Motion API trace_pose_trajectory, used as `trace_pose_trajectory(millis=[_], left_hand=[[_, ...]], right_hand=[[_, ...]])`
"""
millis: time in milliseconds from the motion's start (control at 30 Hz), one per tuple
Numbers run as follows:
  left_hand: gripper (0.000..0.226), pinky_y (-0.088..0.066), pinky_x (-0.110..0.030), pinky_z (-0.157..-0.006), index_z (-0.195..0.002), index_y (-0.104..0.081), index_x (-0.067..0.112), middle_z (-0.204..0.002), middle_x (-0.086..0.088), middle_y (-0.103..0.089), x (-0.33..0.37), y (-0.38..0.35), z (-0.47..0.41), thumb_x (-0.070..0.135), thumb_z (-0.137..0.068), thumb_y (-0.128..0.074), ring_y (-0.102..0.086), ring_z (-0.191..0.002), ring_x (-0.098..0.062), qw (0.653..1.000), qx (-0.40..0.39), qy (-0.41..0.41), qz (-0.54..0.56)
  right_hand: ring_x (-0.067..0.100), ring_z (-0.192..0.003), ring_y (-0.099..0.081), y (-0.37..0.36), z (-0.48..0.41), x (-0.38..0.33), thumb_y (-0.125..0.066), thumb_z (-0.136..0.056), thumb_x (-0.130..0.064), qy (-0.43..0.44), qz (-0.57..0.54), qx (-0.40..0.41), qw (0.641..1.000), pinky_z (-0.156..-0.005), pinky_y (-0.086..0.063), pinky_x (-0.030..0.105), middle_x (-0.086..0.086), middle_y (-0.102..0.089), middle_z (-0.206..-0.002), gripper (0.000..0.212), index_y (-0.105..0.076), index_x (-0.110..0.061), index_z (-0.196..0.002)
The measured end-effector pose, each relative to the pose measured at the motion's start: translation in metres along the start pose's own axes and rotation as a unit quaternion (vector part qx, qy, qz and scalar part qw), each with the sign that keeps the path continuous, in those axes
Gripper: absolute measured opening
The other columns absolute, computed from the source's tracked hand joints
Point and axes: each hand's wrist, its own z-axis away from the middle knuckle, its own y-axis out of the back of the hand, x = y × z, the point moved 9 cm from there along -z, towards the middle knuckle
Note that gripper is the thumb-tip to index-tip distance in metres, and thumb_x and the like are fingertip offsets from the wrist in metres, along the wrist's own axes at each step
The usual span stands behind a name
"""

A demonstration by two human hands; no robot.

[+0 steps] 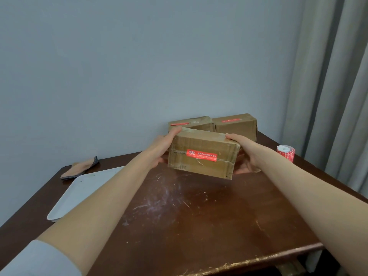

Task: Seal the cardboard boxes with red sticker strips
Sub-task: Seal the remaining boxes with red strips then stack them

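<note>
Bearing white Chinese lettering, red sticker on box

Brown box between left hand and right hand; its strip red, lettered white; roll right of the right hand red and white.

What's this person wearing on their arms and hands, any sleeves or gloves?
No gloves, rings or watch show on the left hand or right hand. A pale grey sleeve ends near the left elbow; the right forearm shows none.
</note>
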Motion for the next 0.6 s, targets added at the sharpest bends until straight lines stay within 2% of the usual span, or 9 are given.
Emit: trace_pose_trajectory(millis=[100,233,400,533,600], left_hand=[[0.051,-0.052,-0.038,-0.083,-0.109,-0.064,0.018,-0.097,0.002,-0.066,0.003,0.006,0.002,0.061,-0.084,-0.051,-0.063,-0.09,-0.018,1.0,0.003,-0.007,0.008],[0.051,-0.052,-0.032,-0.071,-0.108,-0.065,0.017,-0.092,0.002,-0.066,0.004,0.021,0.006,0.06,-0.084,-0.051,-0.063,-0.086,-0.016,0.999,0.026,-0.017,0.009],[0.051,-0.051,-0.032,-0.073,-0.107,-0.065,0.015,-0.092,0.002,-0.065,0.0,0.041,0.005,0.058,-0.085,-0.05,-0.062,-0.091,-0.018,0.998,0.05,-0.021,0.016],[0.052,-0.05,-0.043,-0.092,-0.109,-0.065,0.015,-0.096,0.002,-0.065,-0.008,0.057,0.001,0.059,-0.085,-0.05,-0.06,-0.1,-0.022,0.998,0.066,-0.016,0.014],[0.051,-0.05,-0.043,-0.093,-0.108,-0.065,0.015,-0.096,0.001,-0.065,-0.01,0.064,-0.001,0.058,-0.084,-0.05,-0.061,-0.1,-0.022,0.997,0.073,-0.016,0.017]], right_hand=[[0.031,-0.086,-0.067,-0.005,0.0,-0.002,-0.065,-0.081,-0.056,0.004,0.007,0.003,1.0,-0.063,-0.056,0.043,0.017,-0.066,-0.101,0.051,-0.058,-0.009,-0.097],[0.031,-0.082,-0.066,-0.017,-0.002,-0.002,-0.064,-0.082,-0.056,-0.003,-0.002,-0.004,1.0,-0.06,-0.055,0.043,0.016,-0.067,-0.098,0.05,-0.058,-0.01,-0.098],[0.031,-0.085,-0.067,-0.037,-0.007,-0.005,-0.063,-0.083,-0.058,-0.001,-0.001,-0.019,1.0,-0.059,-0.056,0.042,0.016,-0.067,-0.104,0.051,-0.058,-0.011,-0.102],[0.03,-0.084,-0.067,-0.053,-0.01,-0.006,-0.061,-0.084,-0.057,0.001,0.0,-0.031,1.0,-0.058,-0.056,0.041,0.015,-0.067,-0.102,0.049,-0.059,-0.011,-0.101],[0.029,-0.083,-0.067,-0.061,-0.012,-0.007,-0.06,-0.084,-0.057,0.003,-0.002,-0.035,0.999,-0.059,-0.056,0.041,0.015,-0.067,-0.099,0.047,-0.059,-0.011,-0.099]])
